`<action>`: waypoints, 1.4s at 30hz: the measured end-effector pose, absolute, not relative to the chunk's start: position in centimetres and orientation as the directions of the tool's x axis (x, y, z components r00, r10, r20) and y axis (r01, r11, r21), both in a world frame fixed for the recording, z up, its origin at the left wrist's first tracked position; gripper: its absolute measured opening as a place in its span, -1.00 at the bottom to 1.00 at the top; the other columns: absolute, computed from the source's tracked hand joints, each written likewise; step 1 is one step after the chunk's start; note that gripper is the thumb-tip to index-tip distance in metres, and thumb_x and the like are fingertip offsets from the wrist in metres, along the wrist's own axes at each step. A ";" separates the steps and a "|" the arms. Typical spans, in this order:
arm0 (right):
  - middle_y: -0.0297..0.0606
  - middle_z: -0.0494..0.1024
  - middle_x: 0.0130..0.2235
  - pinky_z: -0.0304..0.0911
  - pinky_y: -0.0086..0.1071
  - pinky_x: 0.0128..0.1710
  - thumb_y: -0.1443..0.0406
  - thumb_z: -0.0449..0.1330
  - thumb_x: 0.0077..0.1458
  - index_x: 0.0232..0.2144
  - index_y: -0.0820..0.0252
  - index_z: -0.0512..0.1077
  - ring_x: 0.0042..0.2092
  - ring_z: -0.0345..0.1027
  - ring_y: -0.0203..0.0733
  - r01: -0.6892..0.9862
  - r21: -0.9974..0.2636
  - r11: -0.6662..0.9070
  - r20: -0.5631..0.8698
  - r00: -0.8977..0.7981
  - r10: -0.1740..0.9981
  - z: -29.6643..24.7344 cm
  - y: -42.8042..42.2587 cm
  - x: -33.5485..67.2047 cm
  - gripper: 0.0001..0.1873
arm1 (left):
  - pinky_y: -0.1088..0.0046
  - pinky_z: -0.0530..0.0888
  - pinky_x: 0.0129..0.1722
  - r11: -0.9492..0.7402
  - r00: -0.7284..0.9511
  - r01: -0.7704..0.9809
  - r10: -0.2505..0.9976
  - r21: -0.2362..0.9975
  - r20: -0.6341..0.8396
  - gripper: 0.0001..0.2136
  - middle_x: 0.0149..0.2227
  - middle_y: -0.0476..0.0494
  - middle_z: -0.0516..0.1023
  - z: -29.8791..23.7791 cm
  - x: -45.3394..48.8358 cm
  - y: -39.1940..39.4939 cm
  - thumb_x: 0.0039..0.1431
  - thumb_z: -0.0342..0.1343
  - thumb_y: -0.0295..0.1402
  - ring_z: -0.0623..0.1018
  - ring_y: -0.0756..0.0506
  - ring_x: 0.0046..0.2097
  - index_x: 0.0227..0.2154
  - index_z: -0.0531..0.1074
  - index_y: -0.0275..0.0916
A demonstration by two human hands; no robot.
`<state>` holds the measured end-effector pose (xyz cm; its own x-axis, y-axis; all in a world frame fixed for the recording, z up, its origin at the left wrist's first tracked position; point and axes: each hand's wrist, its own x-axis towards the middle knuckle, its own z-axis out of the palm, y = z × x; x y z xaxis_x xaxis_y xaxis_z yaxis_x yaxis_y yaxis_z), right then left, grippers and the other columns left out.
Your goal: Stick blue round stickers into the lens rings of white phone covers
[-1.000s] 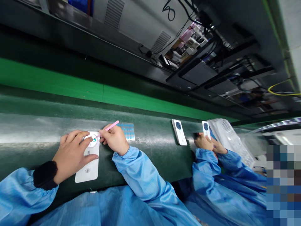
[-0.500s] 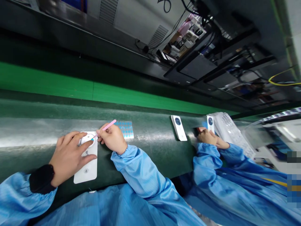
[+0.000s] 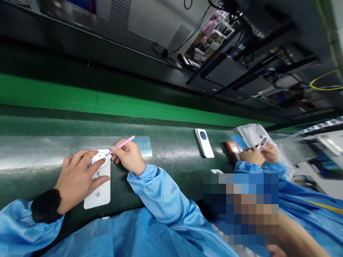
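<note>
A white phone back cover (image 3: 103,196) lies on the green work surface, a round ring near its top and dark print below. My left hand (image 3: 77,175), wearing a black wristband, rests flat over its left side with the fingers spread. Its index fingertip touches the ring area. Pink tweezers (image 3: 123,143) are pinched in my right hand (image 3: 129,157), their tip at a tiny blue piece beside that fingertip. Right behind this hand is a sheet of blue dot stickers (image 3: 144,147), partly covered by it.
To the right lies a white phone-shaped piece (image 3: 205,144) with a dark round camera area. Farther right, a co-worker's hands (image 3: 253,156) work beside an orange-edged box (image 3: 232,150) and clear plastic packaging (image 3: 248,132). Another person's arm (image 3: 297,228) reaches in, partly pixelated.
My hands hardly move; less of the blue piece shows by my left index finger. The co-worker's hands have shifted right and spread apart. Another arm and a white piece have appeared at lower right.
</note>
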<state>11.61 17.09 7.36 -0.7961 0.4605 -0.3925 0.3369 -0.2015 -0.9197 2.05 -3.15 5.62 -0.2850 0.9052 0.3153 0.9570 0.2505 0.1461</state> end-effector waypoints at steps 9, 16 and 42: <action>-0.39 0.55 -0.52 0.38 -0.48 -0.52 0.17 0.51 0.24 -0.33 0.17 0.44 -0.51 0.48 -0.28 0.345 -0.912 -0.222 -0.409 -0.806 0.428 7.2 17.0 11.3 -0.67 | 0.00 0.50 -0.10 0.228 -0.242 0.970 0.904 0.081 0.352 -0.67 0.11 -0.41 0.68 6.2 1.9 -3.2 0.43 0.18 -0.02 0.59 -0.51 0.14 0.00 0.71 -0.07; -0.37 0.57 -0.50 0.39 -0.47 -0.51 0.13 0.50 0.27 -0.32 0.17 0.44 -0.52 0.47 -0.28 0.332 -0.923 -0.193 -0.383 -0.816 0.432 6.9 17.0 11.4 -0.65 | 0.01 0.50 -0.10 0.225 -0.240 0.971 0.906 0.082 0.350 -0.61 0.11 -0.43 0.70 6.0 1.9 -3.3 0.48 0.11 0.01 0.60 -0.49 0.15 0.01 0.69 -0.12; -0.40 0.54 -0.53 0.44 -0.46 -0.50 0.05 0.53 0.22 -0.34 0.15 0.42 -0.51 0.48 -0.27 0.325 -0.917 -0.232 -0.396 -0.815 0.424 7.6 16.9 11.1 -0.57 | -0.10 0.59 -0.11 0.271 -0.319 0.938 0.918 0.214 0.235 -0.65 0.14 -0.44 0.67 6.3 1.3 -3.3 0.44 0.15 0.03 0.57 -0.55 0.18 -0.05 0.73 -0.03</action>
<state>11.10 16.89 7.64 -0.8145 0.4241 -0.3959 0.3249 -0.2318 -0.9169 1.33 -3.34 6.25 -0.3191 0.9181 0.2353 0.9384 0.2712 0.2144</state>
